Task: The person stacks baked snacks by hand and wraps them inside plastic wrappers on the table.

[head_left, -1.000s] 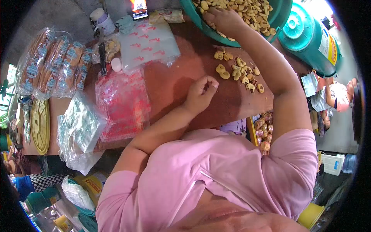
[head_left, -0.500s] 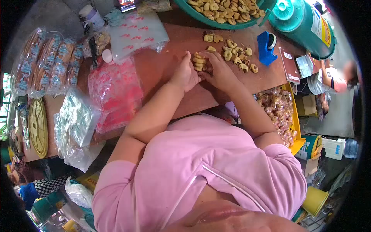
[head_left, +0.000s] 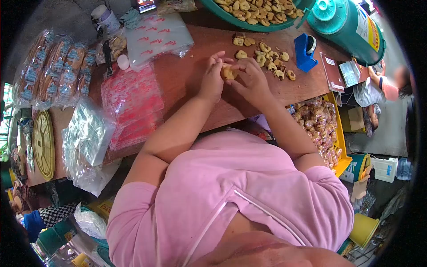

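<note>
Several stacked cookies [head_left: 229, 72] are held between my two hands above the brown table [head_left: 178, 95]. On their left side, my left hand [head_left: 214, 75] has its fingers curled against them. My right hand [head_left: 251, 79] grips them from the right with thumb and fingers. Loose cookies [head_left: 272, 60] lie on the table just beyond my right hand, and one single cookie [head_left: 241, 54] sits just past my fingertips. More cookies fill a green basin [head_left: 213, 13] at the far edge.
A blue tape dispenser [head_left: 306, 52] and green drum [head_left: 347, 29] stand at the right. Left are red-printed plastic bags [head_left: 133, 107], clear bags [head_left: 158, 38] and packed bread [head_left: 55, 71]. A yellow crate [head_left: 341, 138] holds wrapped packs. A person [head_left: 378, 89] is at far right.
My right hand has come from the basin to meet my left hand. The cookie stack between them has since been turned and now shows a cookie's flat face. The view has shifted.
</note>
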